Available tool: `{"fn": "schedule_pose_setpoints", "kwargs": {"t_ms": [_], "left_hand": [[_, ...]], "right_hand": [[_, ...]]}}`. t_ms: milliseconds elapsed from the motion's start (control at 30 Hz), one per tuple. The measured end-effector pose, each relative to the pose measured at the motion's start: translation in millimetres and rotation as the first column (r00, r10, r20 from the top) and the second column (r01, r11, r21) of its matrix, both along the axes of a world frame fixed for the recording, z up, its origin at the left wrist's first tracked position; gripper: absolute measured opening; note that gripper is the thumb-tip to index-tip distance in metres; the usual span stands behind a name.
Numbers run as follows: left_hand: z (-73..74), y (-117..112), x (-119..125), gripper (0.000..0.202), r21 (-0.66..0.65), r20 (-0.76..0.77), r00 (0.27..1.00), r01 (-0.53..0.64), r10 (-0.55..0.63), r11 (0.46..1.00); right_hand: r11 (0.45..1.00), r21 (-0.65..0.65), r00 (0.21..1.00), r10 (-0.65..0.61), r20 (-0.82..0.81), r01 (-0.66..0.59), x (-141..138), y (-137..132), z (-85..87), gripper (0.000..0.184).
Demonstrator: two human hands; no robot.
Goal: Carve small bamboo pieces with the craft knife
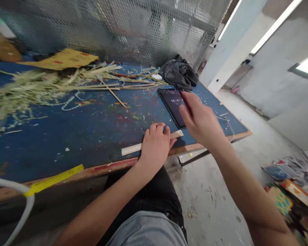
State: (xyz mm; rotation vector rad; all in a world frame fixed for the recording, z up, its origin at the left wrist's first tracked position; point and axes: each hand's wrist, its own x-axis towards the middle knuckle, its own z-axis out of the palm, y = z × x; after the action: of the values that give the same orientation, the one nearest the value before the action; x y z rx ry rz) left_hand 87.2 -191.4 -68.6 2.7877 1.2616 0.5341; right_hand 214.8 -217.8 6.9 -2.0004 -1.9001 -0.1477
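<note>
Left hand curled over pale stick, stick lengthwise along table edge, right hand fingers extended over phone

One phone, one pale stick, perhaps one cloth

Your paint-flecked blue bench carries a heap of split strips across its far left, a yellow card at the far edge, a dark cloth in the far right corner, a phone near the right edge, and a pale stick and yellow ruler along the front edge.
</note>
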Motion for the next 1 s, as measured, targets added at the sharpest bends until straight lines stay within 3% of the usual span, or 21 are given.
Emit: {"fn": "schedule_pose_setpoints", "kwargs": {"t_ms": [100,167,233,300,367,433,533,667,800,867,1000], "left_hand": [[2.1,2,-11,0.017,-0.054,0.017,0.999,0.028,-0.027,0.998],[10.8,2,-24,0.011,-0.130,0.019,1.000,0.002,0.000,0.992],[24.3,2,-41,0.009,-0.236,0.061,0.998,0.002,0.013,0.972],[38.5,2,-58,0.013,-0.348,0.167,0.985,0.105,-0.049,0.931],[49.6,3,-70,0.016,-0.394,0.252,0.953,0.261,-0.169,0.881],[55.8,3,-78,0.022,-0.392,0.264,0.919,0.380,-0.293,0.838],[57.1,0,-83,0.035,-0.329,0.207,0.886,0.463,-0.415,0.823],[52.1,-8,-88,0.047,-0.133,0.179,0.871,0.483,-0.458,0.866],[49.9,-12,-91,0.053,-0.004,0.222,0.826,0.532,-0.518,0.847],[50.8,-13,-90,0.053,0.040,0.225,0.819,0.534,-0.529,0.844],[51.8,-13,-81,0.048,0.186,0.138,0.870,0.446,-0.473,0.875]], "right_hand": [[0.980,0.057,0.982,0.187,0.037,-0.189,-4,45,-8.5,0.062],[0.964,0.120,0.967,0.247,-0.058,-0.239,-4,51,-16.0,0.059],[0.945,0.173,0.916,0.315,-0.248,-0.278,-3,39,-22.0,0.044],[0.927,0.127,0.807,0.370,-0.460,-0.353,-1,17,-26.1,0.034],[0.842,0.025,0.657,0.438,-0.614,-0.539,1,-5,-28.9,0.042],[0.759,-0.026,0.569,0.465,-0.678,-0.651,0,-21,-31.2,0.043],[0.734,0.007,0.542,0.508,-0.670,-0.679,-7,-33,-33.8,0.046],[0.679,0.076,0.453,0.564,-0.690,-0.730,-18,-36,-34.2,0.053],[0.643,0.129,0.365,0.576,-0.732,-0.755,-29,-39,-32.8,0.059],[0.643,0.143,0.367,0.590,-0.719,-0.752,-32,-42,-34.4,0.061],[0.705,0.121,0.472,0.581,-0.663,-0.698,-27,-46,-47.5,0.064]]}}
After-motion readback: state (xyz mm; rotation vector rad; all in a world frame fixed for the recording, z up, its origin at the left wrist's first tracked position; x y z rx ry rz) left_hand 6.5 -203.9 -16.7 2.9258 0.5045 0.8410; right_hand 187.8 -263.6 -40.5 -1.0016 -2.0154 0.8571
